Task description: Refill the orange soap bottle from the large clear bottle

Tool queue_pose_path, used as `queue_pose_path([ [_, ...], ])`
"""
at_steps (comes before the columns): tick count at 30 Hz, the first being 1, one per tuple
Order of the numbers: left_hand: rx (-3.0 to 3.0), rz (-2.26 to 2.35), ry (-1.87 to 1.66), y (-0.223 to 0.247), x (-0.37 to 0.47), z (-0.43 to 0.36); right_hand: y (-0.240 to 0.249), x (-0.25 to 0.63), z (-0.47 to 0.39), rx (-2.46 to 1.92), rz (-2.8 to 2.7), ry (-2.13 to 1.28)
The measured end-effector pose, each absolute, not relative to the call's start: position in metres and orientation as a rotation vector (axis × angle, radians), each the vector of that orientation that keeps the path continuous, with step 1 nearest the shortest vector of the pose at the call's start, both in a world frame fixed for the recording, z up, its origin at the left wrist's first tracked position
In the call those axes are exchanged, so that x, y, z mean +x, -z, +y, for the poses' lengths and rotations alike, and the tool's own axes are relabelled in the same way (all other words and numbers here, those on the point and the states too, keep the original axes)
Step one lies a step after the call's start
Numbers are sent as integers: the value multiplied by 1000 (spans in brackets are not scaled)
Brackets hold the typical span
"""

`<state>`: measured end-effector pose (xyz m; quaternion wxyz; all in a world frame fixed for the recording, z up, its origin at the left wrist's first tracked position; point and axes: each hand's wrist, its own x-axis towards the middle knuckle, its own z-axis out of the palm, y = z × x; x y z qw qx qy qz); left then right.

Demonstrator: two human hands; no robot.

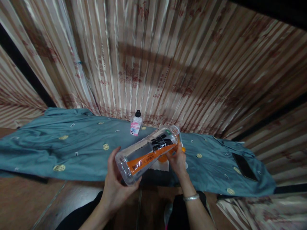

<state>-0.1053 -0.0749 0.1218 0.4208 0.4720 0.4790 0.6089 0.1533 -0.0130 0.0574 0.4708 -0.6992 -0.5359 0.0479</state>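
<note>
A large clear plastic bottle [146,153] with an orange and black label lies tilted between both hands above the cloth. My left hand [117,185] is wrapped around its base at the lower left. Near the neck at the upper right, my right hand [177,159] grips the bottle; a silver bracelet circles that wrist. Behind the bottle, orange parts and a pale wrapper-like piece [161,166] show only in part, so I cannot tell what they are. A small clear bottle [136,124] with a black cap and pink label stands upright farther back.
A teal cloth [88,150] with yellow patterns covers the long, narrow surface. On its right side lies a black phone [244,166]. Striped, flower-printed curtains [148,64] hang behind and at the sides, with dark frame bars [26,65] across them.
</note>
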Motion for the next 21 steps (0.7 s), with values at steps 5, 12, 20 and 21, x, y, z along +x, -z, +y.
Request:
queue_pose_path([
  [5, 1232, 1228, -1519, -120, -106, -74, -56, 154, -13, -1682, -1332, -112],
  [12, 1262, 1238, -1531, -119, -106, -74, -53, 157, -12, -1690, -1335, -131],
  [20, 1242, 1237, -1547, -120, -104, -75, -55, 154, -13, -1679, -1317, -139],
  [21, 1245, 1233, -1554, -120, -104, -75, -55, 153, -13, -1675, -1313, -132],
])
